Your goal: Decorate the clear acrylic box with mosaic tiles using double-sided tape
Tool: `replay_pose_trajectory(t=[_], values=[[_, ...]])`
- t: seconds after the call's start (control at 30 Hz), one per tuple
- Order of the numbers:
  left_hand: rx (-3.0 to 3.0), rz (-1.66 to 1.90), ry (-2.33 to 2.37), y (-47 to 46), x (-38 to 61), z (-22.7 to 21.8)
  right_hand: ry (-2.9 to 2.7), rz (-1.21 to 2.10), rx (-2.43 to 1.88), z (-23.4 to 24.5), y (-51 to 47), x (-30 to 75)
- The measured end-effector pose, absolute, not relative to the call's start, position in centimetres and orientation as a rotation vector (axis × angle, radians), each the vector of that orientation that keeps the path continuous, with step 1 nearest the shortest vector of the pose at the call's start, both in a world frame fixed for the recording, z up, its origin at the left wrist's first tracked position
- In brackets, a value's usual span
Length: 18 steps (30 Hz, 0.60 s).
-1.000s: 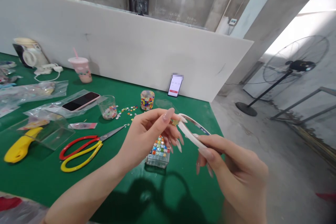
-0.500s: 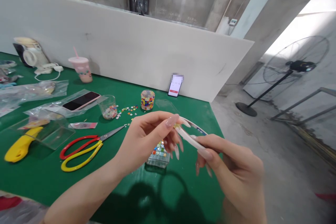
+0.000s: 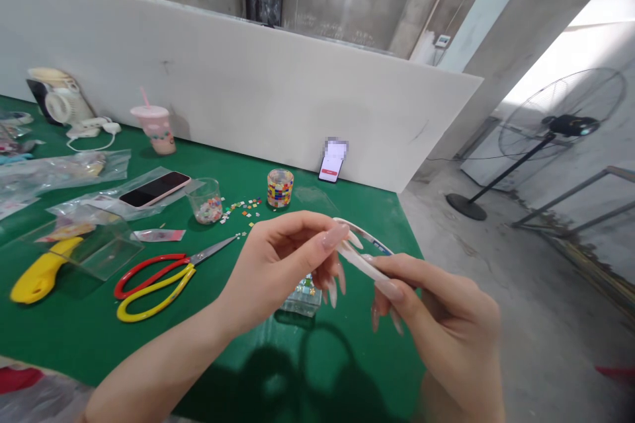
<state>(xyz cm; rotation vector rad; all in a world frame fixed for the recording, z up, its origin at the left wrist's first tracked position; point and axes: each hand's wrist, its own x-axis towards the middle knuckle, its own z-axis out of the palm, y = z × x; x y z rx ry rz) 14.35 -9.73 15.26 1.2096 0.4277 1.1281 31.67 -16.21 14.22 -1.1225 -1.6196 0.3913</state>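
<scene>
Both my hands are raised over the green table, closed on one thin, curved white band (image 3: 364,264). My left hand (image 3: 292,254) pinches the band's far end between thumb and fingers. Thumb and forefinger of my right hand (image 3: 441,317) grip it at the near right. Along its far arc some dark blue marks show. Fingers hide part of the band, and I cannot tell its exact kind. Beneath my left hand stands a clear box (image 3: 300,304) with small colourful tiles on top, partly covered by the fingers.
Red-and-yellow scissors (image 3: 169,284) lie at left, near a yellow-handled tool (image 3: 47,271). A clear cup of tiles (image 3: 207,205), loose tiles (image 3: 241,210) and a tile-covered round container (image 3: 280,188) stand farther back. A phone (image 3: 332,162) leans on the white partition (image 3: 238,99).
My left thumb has shifted slightly right along the band, and the yellowish bit by it is now hidden. More of the clear box's tiles are covered. My right hand keeps its grip.
</scene>
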Motion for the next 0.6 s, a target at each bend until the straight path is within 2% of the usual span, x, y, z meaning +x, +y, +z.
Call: replay_pose_trajectory(t=[0.6], values=[[1.222,1.063,0.44,-9.46,14.04,15.12,-1.654,0.353,-1.156,14.4,-16.2,31.64]])
